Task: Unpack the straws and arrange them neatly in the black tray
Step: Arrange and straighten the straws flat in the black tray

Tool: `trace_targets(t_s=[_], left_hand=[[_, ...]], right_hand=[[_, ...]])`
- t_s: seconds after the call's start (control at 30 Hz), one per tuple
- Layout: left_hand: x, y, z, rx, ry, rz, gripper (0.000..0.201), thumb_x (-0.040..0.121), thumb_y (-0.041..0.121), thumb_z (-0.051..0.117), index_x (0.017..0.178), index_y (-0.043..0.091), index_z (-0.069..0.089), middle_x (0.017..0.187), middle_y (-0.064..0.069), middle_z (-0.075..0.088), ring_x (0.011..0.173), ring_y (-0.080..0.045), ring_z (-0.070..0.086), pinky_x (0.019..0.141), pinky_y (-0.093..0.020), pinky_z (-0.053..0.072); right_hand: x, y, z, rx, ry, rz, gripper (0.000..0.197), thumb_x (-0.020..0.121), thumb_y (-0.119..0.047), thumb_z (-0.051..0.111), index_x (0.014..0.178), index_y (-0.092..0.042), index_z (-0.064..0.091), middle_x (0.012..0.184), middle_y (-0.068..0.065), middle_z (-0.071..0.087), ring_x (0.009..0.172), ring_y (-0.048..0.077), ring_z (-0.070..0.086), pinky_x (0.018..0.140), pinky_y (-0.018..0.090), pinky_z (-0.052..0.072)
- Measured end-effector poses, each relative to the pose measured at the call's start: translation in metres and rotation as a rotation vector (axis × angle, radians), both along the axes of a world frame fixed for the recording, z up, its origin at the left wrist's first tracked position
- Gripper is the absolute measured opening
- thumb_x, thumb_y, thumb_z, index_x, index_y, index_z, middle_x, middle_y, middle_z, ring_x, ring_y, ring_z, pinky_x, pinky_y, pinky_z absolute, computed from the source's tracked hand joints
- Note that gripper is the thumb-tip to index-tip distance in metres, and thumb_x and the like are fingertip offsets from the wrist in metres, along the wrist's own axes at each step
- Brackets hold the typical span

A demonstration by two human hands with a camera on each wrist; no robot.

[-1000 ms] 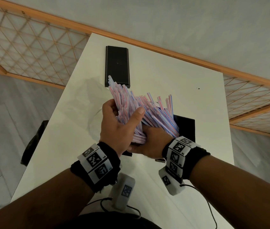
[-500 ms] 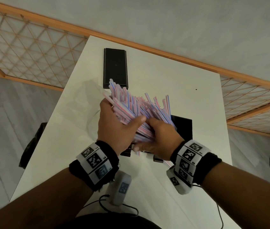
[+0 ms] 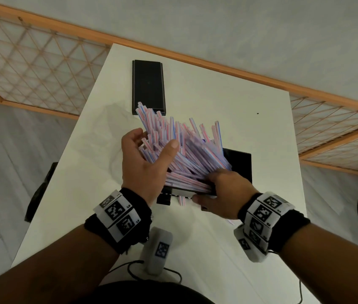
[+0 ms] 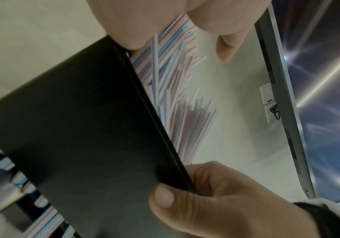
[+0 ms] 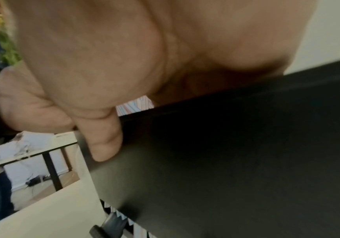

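A thick bundle of pink, white and blue striped straws fans out up and away from the black tray, which is lifted off the white table. My left hand curls loosely round the bundle's left side, thumb lying across the top. My right hand grips the tray's near edge. The left wrist view shows the tray's underside, the right hand's thumb pressed on it, and the straws sticking out past its rim. The right wrist view is mostly palm and tray.
A second long black tray lies at the far side of the table. A clear plastic bag lies left of my hands. A loose straw pokes out below the lifted tray. A white tagged device with a cable sits near me.
My left hand has loosened and spread along the bundle. My right hand has slid back to the tray's near edge. The straws have fanned wider to the right.
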State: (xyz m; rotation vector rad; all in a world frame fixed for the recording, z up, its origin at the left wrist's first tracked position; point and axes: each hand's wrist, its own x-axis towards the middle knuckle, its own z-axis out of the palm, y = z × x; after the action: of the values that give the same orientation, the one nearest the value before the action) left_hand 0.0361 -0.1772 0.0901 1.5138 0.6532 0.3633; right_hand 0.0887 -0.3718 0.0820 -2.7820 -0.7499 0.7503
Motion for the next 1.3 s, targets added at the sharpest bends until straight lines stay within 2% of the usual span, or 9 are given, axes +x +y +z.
trace_targets(t_s=[0.13,0.27,0.43,0.63,0.8,1.0,1.13,1.23,1.3], left_hand=[[0.000,0.002,-0.001,0.002,0.013,-0.020,0.081,0.062,0.069,0.072,0.127,0.028,0.044,0.129,0.001,0.058,0.120,-0.018,0.060,0.107,-0.040,0.049],[0.000,0.002,-0.001,-0.004,0.026,-0.042,0.084,0.063,0.066,0.076,0.130,0.026,0.045,0.130,0.003,0.057,0.120,-0.015,0.058,0.108,-0.039,0.048],[0.000,0.002,-0.006,-0.058,0.017,-0.034,0.088,0.064,0.068,0.077,0.133,0.022,0.046,0.132,-0.004,0.061,0.121,-0.024,0.064,0.105,-0.048,0.052],[0.000,0.002,-0.007,-0.065,-0.008,-0.040,0.087,0.064,0.068,0.077,0.131,0.022,0.046,0.131,-0.004,0.061,0.120,-0.026,0.064,0.102,-0.049,0.053],[0.000,0.002,-0.006,-0.061,-0.022,-0.058,0.088,0.064,0.064,0.079,0.132,0.020,0.047,0.130,-0.001,0.062,0.120,-0.021,0.064,0.103,-0.045,0.053],[-0.002,-0.001,0.002,-0.089,-0.067,-0.080,0.080,0.068,0.047,0.091,0.127,0.016,0.047,0.122,-0.001,0.068,0.104,-0.006,0.071,0.086,-0.017,0.056],[0.001,-0.003,0.000,-0.065,-0.050,-0.069,0.072,0.075,0.025,0.090,0.130,0.010,0.047,0.120,0.004,0.069,0.100,0.002,0.071,0.083,-0.013,0.056],[0.002,-0.003,-0.002,-0.053,-0.050,-0.066,0.078,0.071,0.037,0.092,0.131,0.014,0.047,0.125,0.001,0.068,0.107,-0.005,0.070,0.089,-0.020,0.058],[0.002,-0.003,-0.002,-0.050,-0.035,-0.066,0.077,0.073,0.036,0.092,0.132,0.015,0.047,0.125,0.002,0.068,0.108,-0.006,0.070,0.092,-0.026,0.059]], right_hand=[[0.000,0.006,-0.001,-0.047,0.089,0.009,0.046,0.070,-0.075,0.060,0.084,-0.031,0.055,0.077,-0.011,0.059,0.076,0.015,0.059,0.075,0.029,0.053],[0.011,0.011,-0.003,-0.228,0.110,0.024,0.050,0.069,-0.077,0.061,0.082,-0.029,0.051,0.076,-0.010,0.053,0.078,0.019,0.057,0.076,0.030,0.053],[0.013,0.032,-0.004,-0.327,0.158,0.088,0.053,0.070,-0.072,0.062,0.098,-0.027,0.061,0.087,-0.005,0.059,0.088,0.022,0.061,0.080,0.034,0.055],[0.022,0.046,0.004,-0.403,0.275,0.098,0.050,0.069,-0.064,0.068,0.088,-0.018,0.073,0.078,-0.004,0.071,0.070,0.013,0.064,0.058,0.024,0.043],[0.025,0.055,0.010,-0.411,0.250,0.123,0.050,0.068,-0.065,0.070,0.090,-0.020,0.068,0.083,-0.001,0.068,0.078,0.019,0.063,0.074,0.031,0.052],[0.019,0.055,0.008,-0.244,0.231,0.028,0.049,0.069,-0.063,0.074,0.098,-0.025,0.065,0.084,-0.008,0.061,0.084,0.016,0.056,0.079,0.028,0.044],[0.018,0.053,0.008,-0.241,0.243,-0.008,0.061,0.062,-0.069,0.077,0.108,-0.031,0.068,0.085,-0.011,0.057,0.090,0.016,0.054,0.082,0.028,0.039],[0.023,0.053,0.009,-0.274,0.276,0.028,0.073,0.059,-0.070,0.077,0.120,-0.033,0.064,0.103,-0.009,0.064,0.103,0.018,0.058,0.093,0.032,0.044],[0.025,0.055,0.009,-0.280,0.337,0.033,0.087,0.059,-0.067,0.079,0.135,-0.032,0.054,0.124,-0.008,0.063,0.119,0.021,0.056,0.105,0.038,0.043]])
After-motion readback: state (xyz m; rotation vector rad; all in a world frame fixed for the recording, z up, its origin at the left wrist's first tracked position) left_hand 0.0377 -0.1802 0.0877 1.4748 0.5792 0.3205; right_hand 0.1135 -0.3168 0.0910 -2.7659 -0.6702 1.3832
